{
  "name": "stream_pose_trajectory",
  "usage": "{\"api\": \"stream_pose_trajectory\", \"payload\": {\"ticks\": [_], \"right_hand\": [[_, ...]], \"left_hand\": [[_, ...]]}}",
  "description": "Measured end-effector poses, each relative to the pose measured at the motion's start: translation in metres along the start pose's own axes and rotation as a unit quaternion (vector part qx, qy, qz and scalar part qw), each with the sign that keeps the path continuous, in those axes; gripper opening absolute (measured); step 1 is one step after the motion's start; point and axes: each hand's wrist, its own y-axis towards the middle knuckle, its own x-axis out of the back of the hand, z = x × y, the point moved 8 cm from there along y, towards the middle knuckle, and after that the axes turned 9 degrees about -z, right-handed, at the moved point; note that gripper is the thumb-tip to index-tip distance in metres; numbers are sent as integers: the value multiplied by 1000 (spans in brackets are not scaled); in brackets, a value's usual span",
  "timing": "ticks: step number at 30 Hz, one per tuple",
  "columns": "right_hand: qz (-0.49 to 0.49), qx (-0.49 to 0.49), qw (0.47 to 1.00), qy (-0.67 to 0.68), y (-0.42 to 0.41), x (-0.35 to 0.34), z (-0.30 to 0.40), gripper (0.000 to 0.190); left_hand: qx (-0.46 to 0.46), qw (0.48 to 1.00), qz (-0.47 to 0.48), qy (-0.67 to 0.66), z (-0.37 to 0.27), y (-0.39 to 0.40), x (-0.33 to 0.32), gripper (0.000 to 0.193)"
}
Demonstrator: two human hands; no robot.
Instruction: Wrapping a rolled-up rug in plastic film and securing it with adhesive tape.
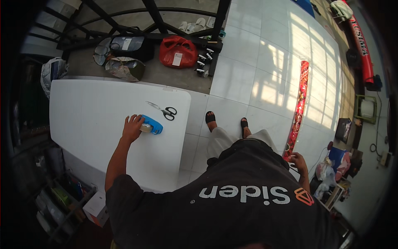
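Note:
On the white table, my left hand (pixel 132 127) grips the left end of a blue tape dispenser (pixel 155 125) that carries a roll of tape (pixel 146 127). Scissors with black handles (pixel 169 113) lie just beyond the dispenser, their blades pointing away to the left. Out at my right side, my right hand (pixel 298 162) holds the near end of a long, narrow red patterned roll (pixel 298 115) in clear plastic wrapping. The roll extends away from me above the tiled floor; whether its far end touches the floor, I cannot tell.
The white table (pixel 93 124) fills my left side. Past it, a red plastic bag (pixel 178 53) and several other bags stand beside a dark metal frame (pixel 155 15). Along the right wall are a red tube (pixel 360 49), a dark box (pixel 343 130) and plastic bags (pixel 324 171).

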Motion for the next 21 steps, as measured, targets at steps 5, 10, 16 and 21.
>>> {"api": "stream_pose_trajectory", "payload": {"ticks": [5, 10, 16, 21], "right_hand": [[2, -14, 1000, 26, 6, -18, -75, 55], [-11, -72, 990, 122, -24, -54, -145, 54], [9, -104, 982, 160, -10, -83, -190, 54], [6, -116, 973, 201, 6, -89, -215, 52]], "left_hand": [[-63, 996, -60, -21, -5, -10, -6, 62], [-84, 995, -31, -47, -15, 2, 13, 46], [20, 997, 41, -68, -17, -16, 24, 35], [62, 996, 55, -33, -51, -32, 62, 38]]}}
